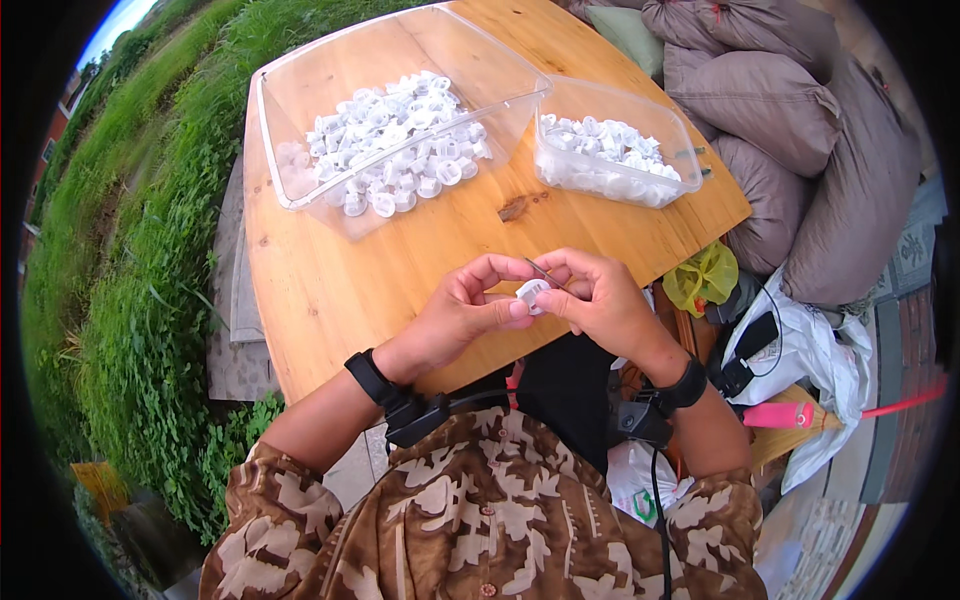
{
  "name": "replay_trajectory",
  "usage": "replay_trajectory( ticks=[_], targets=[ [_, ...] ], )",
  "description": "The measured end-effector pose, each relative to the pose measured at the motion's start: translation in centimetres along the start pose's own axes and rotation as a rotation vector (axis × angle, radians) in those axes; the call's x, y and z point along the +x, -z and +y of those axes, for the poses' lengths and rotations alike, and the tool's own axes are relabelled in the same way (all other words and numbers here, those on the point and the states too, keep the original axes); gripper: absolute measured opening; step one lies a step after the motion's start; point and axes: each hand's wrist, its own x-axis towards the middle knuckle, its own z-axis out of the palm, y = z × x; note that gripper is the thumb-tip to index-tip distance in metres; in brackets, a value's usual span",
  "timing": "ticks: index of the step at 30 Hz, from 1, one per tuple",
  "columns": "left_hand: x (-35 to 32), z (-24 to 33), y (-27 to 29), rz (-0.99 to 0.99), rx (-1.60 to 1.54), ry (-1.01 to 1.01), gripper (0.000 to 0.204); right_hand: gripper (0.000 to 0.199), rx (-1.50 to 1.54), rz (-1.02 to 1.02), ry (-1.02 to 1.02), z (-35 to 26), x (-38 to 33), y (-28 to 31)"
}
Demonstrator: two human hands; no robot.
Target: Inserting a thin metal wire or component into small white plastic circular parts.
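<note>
Over the near edge of the wooden table, my left hand [478,297] pinches a small white plastic part [533,294], round with an opening in it. My right hand [597,297] meets it from the other side, its fingers closed around a thin dark pointed tool [545,271] that slants across the top of the part. Whether the tool's tip touches the part is hidden by my fingers. Beyond my hands, a large clear plastic bin [275,150] holds a heap of similar white parts [390,140]. To its right, a smaller clear container [690,160] holds more of them.
The wooden table [330,290] has a dark knot near its middle. Stuffed grey-brown sacks [765,110] crowd its right side. Below them lie a yellow plastic bag [702,278], a white sack [845,350] and a pink cylinder [778,415]. Tall grass [140,250] grows on the left.
</note>
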Motion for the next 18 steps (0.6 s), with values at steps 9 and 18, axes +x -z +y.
replay_trajectory(
  ticks=[9, 18],
  targets=[
    [0.0, 1.0, 0.0, 0.054, -0.074, 0.023, 0.047, 0.021, -0.140, -0.064, -0.009, -5.0, 4.4, 3.5],
    [-0.1, 0.7, -0.4, -0.004, 0.095, 0.028, 0.043, 0.020, -1.105, 0.424, 0.654, -10.2, 15.9, 12.6]
  ],
)
